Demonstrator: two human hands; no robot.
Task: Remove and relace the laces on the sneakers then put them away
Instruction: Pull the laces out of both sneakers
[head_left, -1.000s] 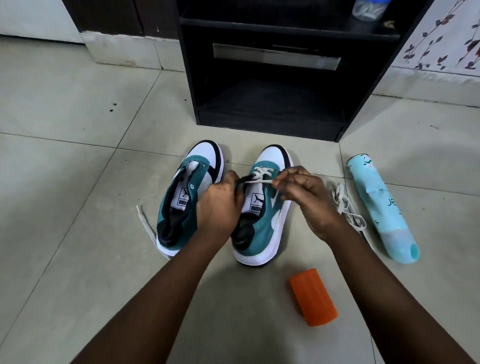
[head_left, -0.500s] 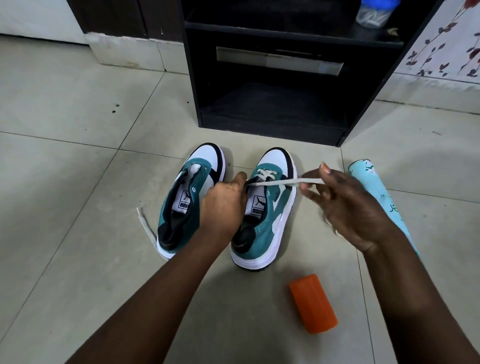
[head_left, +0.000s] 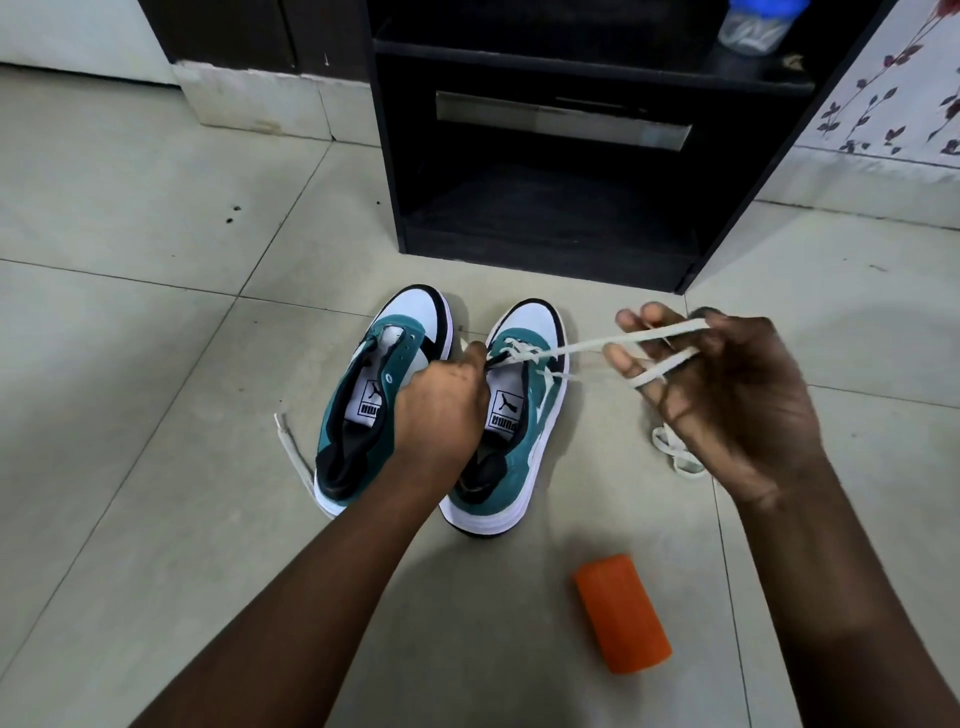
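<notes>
Over the right sneaker (head_left: 511, 415), right hand (head_left: 727, 395) pinches the lace (head_left: 613, 343); left hand (head_left: 441, 410) grips the sneaker's tongue

two teal suede sneakers with white toes and black trim stand side by side on the floor, toes pointing away. the left sneaker (head_left: 382, 395) has bare eyelets. the right sneaker (head_left: 511, 415) has a flat white lace (head_left: 613, 345) threaded through its front eyelets, pulled taut rightward. a second loose white lace (head_left: 291, 447) trails beside the left sneaker.
</notes>
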